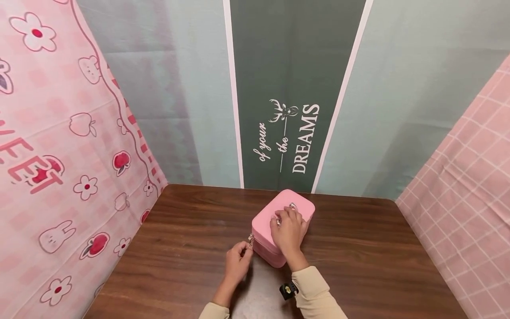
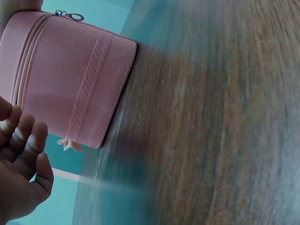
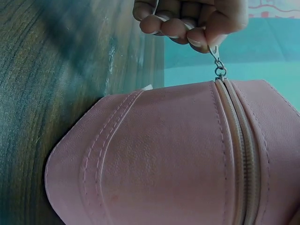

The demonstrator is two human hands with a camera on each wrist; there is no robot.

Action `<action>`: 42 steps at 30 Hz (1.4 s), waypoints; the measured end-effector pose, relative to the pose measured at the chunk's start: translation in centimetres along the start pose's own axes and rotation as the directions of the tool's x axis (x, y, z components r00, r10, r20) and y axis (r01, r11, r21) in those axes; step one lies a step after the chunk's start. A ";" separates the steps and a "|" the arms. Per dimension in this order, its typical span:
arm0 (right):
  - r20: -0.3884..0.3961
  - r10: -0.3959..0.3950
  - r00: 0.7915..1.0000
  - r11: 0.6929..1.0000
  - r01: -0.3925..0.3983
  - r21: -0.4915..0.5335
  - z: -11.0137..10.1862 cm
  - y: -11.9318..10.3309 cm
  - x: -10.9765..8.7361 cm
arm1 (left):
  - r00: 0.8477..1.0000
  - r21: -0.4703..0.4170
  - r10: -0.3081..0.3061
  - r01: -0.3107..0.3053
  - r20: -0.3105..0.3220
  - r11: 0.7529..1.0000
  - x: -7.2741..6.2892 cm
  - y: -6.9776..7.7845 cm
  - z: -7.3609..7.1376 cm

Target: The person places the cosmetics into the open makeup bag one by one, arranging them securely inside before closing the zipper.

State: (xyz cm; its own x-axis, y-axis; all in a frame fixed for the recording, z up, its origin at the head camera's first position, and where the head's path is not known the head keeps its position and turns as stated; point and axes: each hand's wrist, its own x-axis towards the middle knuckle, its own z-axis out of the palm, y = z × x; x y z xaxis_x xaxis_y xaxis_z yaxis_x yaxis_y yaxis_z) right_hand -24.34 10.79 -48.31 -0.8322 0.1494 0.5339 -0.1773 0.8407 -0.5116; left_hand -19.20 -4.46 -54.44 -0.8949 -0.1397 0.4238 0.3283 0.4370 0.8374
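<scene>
A pink zippered case (image 1: 268, 221) with stitched sides stands on the table. My left hand (image 1: 237, 262) is at its near left corner, pinching a metal zipper pull (image 3: 213, 52) between thumb and finger. The other fingers of that hand curl in the left wrist view. Over the lid lies my right hand (image 1: 290, 228), its fingers curled on top between two silver fittings, hiding what lies under them. The zipper (image 3: 243, 159) runs around the case below the lid and its teeth look closed along the visible side. Another zipper pull (image 2: 70, 16) hangs at a corner.
The case stands on a brown wood-grain table (image 1: 191, 221). A green-grey printed cloth (image 1: 295, 66) hangs behind it, with pink patterned cloths (image 1: 91, 146) at the left and right. A black watch-like device (image 1: 288, 290) is on my right wrist.
</scene>
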 end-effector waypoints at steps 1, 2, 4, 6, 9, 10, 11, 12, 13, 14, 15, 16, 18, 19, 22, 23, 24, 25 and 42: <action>0.014 -0.004 1.000 1.000 0.004 0.008 -0.2 0.1 0.0 | 1.000 0.001 -0.005 0.005 0.005 1.000 0.0 0.0 0.0; 0.033 -0.009 0.999 1.000 0.009 0.022 -0.4 0.2 0.0 | 1.000 0.000 -0.012 0.012 0.010 1.000 0.0 0.0 0.0; 0.088 -0.039 0.995 0.999 0.036 0.041 -0.9 0.6 0.1 | 1.000 -0.003 -0.025 0.025 0.018 1.000 0.0 0.0 -0.1; 0.152 -0.099 0.983 0.995 0.095 0.036 -1.5 1.0 0.3 | 0.999 -0.004 -0.039 0.039 0.026 0.999 0.0 0.0 -0.1; 0.235 -0.269 0.934 0.961 0.276 0.004 -2.3 2.0 1.4 | 0.998 -0.003 -0.053 0.054 0.034 0.999 0.0 0.0 -0.1; 0.252 -0.339 0.907 0.937 0.351 -0.003 -2.4 2.3 1.9 | 0.998 -0.003 -0.056 0.056 0.036 0.998 0.1 0.1 -0.1; 0.258 -0.409 0.875 0.906 0.423 0.000 -2.5 2.7 2.5 | 0.998 -0.001 -0.057 0.057 0.037 0.998 0.1 0.1 -0.2; 0.266 -0.474 0.840 0.872 0.489 0.011 -2.4 3.2 3.1 | 0.998 -0.003 -0.055 0.055 0.038 0.998 0.2 0.1 -0.2; 0.271 -0.529 0.805 0.840 0.542 0.031 -2.3 3.5 3.6 | 0.998 -0.002 -0.054 0.054 0.038 0.999 0.2 0.1 -0.2; 0.276 -0.570 0.774 0.813 0.580 0.053 -2.1 3.9 4.0 | 0.998 -0.003 -0.052 0.052 0.038 0.999 0.2 0.1 -0.1; 0.284 -0.595 0.752 0.796 0.600 0.077 -1.9 4.3 4.4 | 0.998 -0.003 -0.049 0.050 0.039 0.999 0.3 0.1 -0.1; 0.292 -0.609 0.738 0.786 0.610 0.097 -1.7 4.6 4.6 | 0.998 -0.004 -0.047 0.047 0.041 0.999 0.2 0.1 -0.1; 0.310 -0.615 0.725 0.783 0.607 0.136 -1.3 5.1 4.7 | 0.998 -0.003 -0.046 0.046 0.048 0.999 0.2 0.0 -0.1; 0.314 -0.611 0.726 0.787 0.598 0.150 -1.1 5.3 4.7 | 0.998 -0.003 -0.047 0.048 0.052 0.999 0.2 0.0 -0.1; 0.312 -0.594 0.741 0.802 0.573 0.166 -0.9 5.7 4.4 | 0.997 -0.009 -0.048 0.049 0.060 0.999 0.1 -0.2 0.0; 0.306 -0.589 0.748 0.807 0.567 0.167 -0.9 5.7 4.3 | 0.997 -0.011 -0.049 0.050 0.062 0.999 0.0 -0.2 0.1; 0.301 -0.580 0.757 0.813 0.558 0.165 -0.8 5.7 4.3 | 0.997 -0.015 -0.047 0.048 0.061 0.999 0.0 -0.2 0.1; 0.297 -0.568 0.768 0.822 0.546 0.160 -0.8 5.7 4.2 | 0.997 -0.018 -0.044 0.046 0.060 0.999 0.0 -0.2 0.1; 0.070 -0.042 0.997 0.990 0.051 -0.134 0.2 0.6 1.3 | 0.999 0.010 0.048 -0.048 0.018 0.999 0.3 0.1 0.7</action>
State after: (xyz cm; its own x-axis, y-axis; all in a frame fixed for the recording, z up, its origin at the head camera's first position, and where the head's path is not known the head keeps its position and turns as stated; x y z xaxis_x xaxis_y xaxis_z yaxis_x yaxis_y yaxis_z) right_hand -25.65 11.39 -48.10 -0.8587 0.0771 0.5067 -0.1476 0.9095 -0.3886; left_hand -19.63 -3.87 -54.51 -0.8836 -0.1021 0.4570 0.3681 0.4518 0.8126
